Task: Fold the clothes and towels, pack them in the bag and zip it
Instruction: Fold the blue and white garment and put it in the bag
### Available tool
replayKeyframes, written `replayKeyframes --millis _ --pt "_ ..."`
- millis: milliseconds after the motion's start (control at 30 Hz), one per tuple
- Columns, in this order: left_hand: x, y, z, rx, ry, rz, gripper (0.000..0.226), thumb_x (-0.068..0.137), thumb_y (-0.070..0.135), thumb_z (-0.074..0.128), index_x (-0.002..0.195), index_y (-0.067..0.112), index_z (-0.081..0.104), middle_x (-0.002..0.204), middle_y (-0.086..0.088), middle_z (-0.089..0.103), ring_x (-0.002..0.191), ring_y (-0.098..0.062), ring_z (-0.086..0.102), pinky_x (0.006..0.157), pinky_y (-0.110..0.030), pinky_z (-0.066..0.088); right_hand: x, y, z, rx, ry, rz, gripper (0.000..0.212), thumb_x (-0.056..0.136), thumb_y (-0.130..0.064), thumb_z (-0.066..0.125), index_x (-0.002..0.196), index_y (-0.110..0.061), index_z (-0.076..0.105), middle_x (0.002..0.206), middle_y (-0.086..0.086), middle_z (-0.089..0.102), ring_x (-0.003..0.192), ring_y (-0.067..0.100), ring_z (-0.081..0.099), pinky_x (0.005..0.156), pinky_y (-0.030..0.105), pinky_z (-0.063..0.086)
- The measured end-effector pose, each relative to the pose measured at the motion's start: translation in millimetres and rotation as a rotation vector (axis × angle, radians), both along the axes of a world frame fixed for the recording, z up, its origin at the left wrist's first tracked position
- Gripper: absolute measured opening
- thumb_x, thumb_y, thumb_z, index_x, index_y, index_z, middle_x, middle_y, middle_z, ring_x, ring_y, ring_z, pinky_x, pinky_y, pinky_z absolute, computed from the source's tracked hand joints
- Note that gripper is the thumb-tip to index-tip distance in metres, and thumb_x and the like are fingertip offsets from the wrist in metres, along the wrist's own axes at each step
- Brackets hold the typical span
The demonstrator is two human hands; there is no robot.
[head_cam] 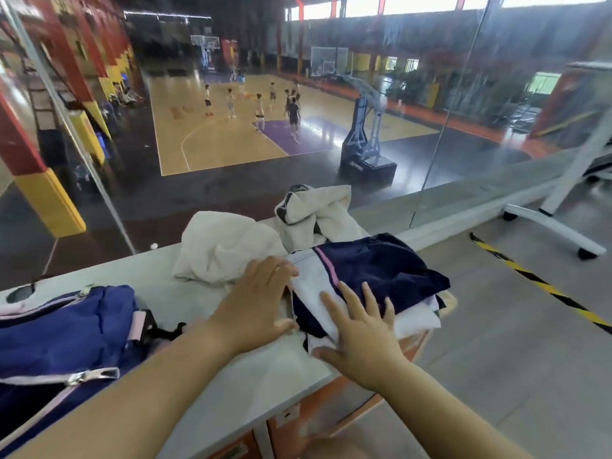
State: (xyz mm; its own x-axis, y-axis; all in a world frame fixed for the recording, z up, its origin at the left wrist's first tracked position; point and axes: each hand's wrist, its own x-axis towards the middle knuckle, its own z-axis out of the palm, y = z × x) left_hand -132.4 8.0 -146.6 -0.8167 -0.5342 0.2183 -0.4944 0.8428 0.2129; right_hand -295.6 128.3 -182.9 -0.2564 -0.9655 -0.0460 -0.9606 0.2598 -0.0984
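A folded navy and white garment with a pink stripe (377,270) lies at the right end of the grey table (265,376). My right hand (357,329) lies flat on its near side with fingers spread. My left hand (258,299) presses the garment's left edge with straight fingers. Behind them lie a crumpled white towel (225,246) and a second white cloth with a grey trim (318,210). A blue bag with pink trim (66,336) sits at the left of the table, its zip partly open.
A glass wall (463,127) runs right behind the table, with a basketball court and players below. The table's right end drops to a grey floor with black-yellow tape (536,286). A white wheeled stand (556,226) is at the far right.
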Motion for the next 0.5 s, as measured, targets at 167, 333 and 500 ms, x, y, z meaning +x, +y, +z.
replayKeyframes --millis 167,333,500 --pt "-20 -15 -14 -0.102 -0.147 -0.186 0.097 0.06 0.063 0.063 0.139 0.035 0.014 0.153 0.004 0.009 0.142 -0.028 0.004 0.114 -0.044 0.009 -24 17 -13 -0.148 -0.029 0.12 0.07 0.075 -0.071 0.035 0.138 -0.041 0.025 0.154 -0.006 0.027 0.145 0.035 0.012 0.11 0.056 0.0" --pt "-44 -8 -24 -0.167 -0.349 -0.349 0.097 0.068 0.069 0.057 0.14 0.041 -0.002 0.156 0.013 -0.012 0.141 -0.025 -0.023 0.113 -0.04 -0.006 -63 46 -1 -0.108 -0.087 0.223 0.075 0.075 -0.065 0.053 0.14 -0.046 0.021 0.155 -0.018 0.013 0.146 0.02 -0.006 0.116 0.053 -0.006" --pt "-63 0 -38 -0.127 -0.139 -0.396 0.074 0.07 0.058 0.06 0.133 0.028 0.036 0.145 0.002 0.038 0.134 -0.038 0.032 0.102 -0.048 0.04 -49 59 -5 -0.155 0.173 0.22 0.119 0.054 -0.071 0.065 0.148 -0.024 0.009 0.153 0.011 0.023 0.141 0.041 0.008 0.106 0.062 0.006"
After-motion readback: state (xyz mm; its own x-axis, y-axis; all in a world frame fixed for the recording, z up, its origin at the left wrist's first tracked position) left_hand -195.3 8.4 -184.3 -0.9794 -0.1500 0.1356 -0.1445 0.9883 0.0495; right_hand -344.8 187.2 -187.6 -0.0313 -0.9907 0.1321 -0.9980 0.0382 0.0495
